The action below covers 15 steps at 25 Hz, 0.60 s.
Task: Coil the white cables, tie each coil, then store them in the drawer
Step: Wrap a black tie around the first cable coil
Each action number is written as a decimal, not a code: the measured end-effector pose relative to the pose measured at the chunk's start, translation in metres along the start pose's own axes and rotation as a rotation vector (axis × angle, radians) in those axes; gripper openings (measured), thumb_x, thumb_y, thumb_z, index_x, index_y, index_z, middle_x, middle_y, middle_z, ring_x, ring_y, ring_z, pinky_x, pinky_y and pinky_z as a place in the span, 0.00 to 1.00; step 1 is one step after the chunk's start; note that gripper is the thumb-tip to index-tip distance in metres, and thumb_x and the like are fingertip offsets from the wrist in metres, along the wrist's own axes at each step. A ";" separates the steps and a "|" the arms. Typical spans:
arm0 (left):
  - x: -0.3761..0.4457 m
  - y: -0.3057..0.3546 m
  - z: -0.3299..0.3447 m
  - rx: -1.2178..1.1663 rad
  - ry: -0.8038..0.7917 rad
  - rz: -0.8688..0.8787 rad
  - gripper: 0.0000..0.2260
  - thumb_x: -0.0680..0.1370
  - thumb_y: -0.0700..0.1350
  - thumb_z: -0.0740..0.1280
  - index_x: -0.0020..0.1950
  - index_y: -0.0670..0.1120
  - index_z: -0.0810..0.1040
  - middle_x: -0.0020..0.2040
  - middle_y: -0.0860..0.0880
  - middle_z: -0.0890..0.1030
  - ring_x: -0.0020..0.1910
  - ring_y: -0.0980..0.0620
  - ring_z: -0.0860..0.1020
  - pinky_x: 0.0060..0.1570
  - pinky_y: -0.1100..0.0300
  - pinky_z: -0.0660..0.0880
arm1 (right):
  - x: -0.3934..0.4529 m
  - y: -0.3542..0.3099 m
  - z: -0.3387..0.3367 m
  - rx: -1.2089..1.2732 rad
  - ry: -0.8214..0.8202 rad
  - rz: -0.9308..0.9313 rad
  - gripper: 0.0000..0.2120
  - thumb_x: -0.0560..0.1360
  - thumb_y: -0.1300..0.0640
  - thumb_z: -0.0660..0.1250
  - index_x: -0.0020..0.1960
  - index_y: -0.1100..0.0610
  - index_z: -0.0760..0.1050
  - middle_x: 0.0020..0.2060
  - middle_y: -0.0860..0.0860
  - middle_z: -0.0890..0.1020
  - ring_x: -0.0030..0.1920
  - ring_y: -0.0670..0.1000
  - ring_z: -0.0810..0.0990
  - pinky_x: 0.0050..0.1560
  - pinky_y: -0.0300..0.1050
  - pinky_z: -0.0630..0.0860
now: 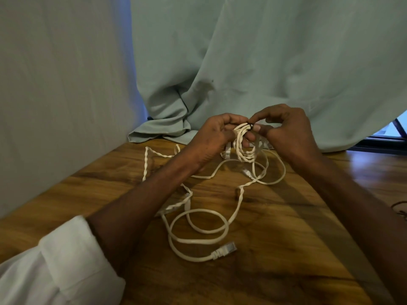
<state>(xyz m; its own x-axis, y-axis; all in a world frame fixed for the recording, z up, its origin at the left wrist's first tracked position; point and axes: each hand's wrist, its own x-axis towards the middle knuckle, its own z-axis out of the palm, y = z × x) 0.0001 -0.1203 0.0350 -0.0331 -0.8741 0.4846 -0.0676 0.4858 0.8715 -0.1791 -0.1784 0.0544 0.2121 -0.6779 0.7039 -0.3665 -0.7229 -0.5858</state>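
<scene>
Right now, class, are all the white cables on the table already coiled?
No: only one coil is held in the hands, while loose cables sprawl uncoiled across the wooden table.

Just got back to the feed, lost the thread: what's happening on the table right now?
A person is partway through bundling. The left hand grips a small coil of white cable held above the wooden table, while the right hand pinches a thin dark tie at the coil's top. More white cables lie loose and tangled on the table, uncoiled. No drawer is in view.
</scene>
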 end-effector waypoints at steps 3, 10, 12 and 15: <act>0.000 -0.003 -0.001 0.037 -0.010 0.033 0.12 0.84 0.32 0.62 0.67 0.33 0.74 0.53 0.32 0.85 0.47 0.42 0.85 0.49 0.51 0.84 | -0.002 0.002 -0.003 0.182 -0.083 0.103 0.09 0.75 0.66 0.74 0.48 0.52 0.86 0.47 0.48 0.88 0.51 0.50 0.87 0.58 0.59 0.83; 0.000 -0.001 -0.001 0.116 0.009 0.145 0.09 0.84 0.32 0.62 0.64 0.31 0.72 0.48 0.30 0.84 0.40 0.40 0.84 0.43 0.52 0.84 | -0.005 -0.002 -0.003 0.393 -0.166 0.203 0.08 0.77 0.67 0.72 0.49 0.55 0.85 0.44 0.52 0.88 0.46 0.51 0.87 0.45 0.53 0.86; 0.000 -0.003 -0.002 0.210 0.016 0.188 0.08 0.84 0.34 0.64 0.62 0.33 0.73 0.46 0.35 0.86 0.41 0.41 0.86 0.44 0.51 0.84 | -0.005 -0.001 -0.003 0.386 -0.172 0.201 0.08 0.77 0.67 0.72 0.49 0.55 0.85 0.44 0.53 0.88 0.46 0.51 0.87 0.45 0.51 0.85; -0.001 -0.005 -0.004 0.433 0.030 0.246 0.05 0.84 0.38 0.67 0.58 0.39 0.74 0.45 0.45 0.87 0.44 0.50 0.87 0.46 0.53 0.84 | -0.005 -0.002 -0.003 0.374 -0.175 0.196 0.07 0.77 0.67 0.72 0.50 0.57 0.85 0.45 0.54 0.88 0.45 0.52 0.87 0.44 0.48 0.84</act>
<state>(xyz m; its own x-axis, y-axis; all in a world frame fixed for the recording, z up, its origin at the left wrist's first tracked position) 0.0039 -0.1218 0.0302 -0.0723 -0.7300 0.6796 -0.4695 0.6261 0.6226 -0.1825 -0.1734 0.0530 0.3327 -0.7958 0.5060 -0.0692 -0.5557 -0.8285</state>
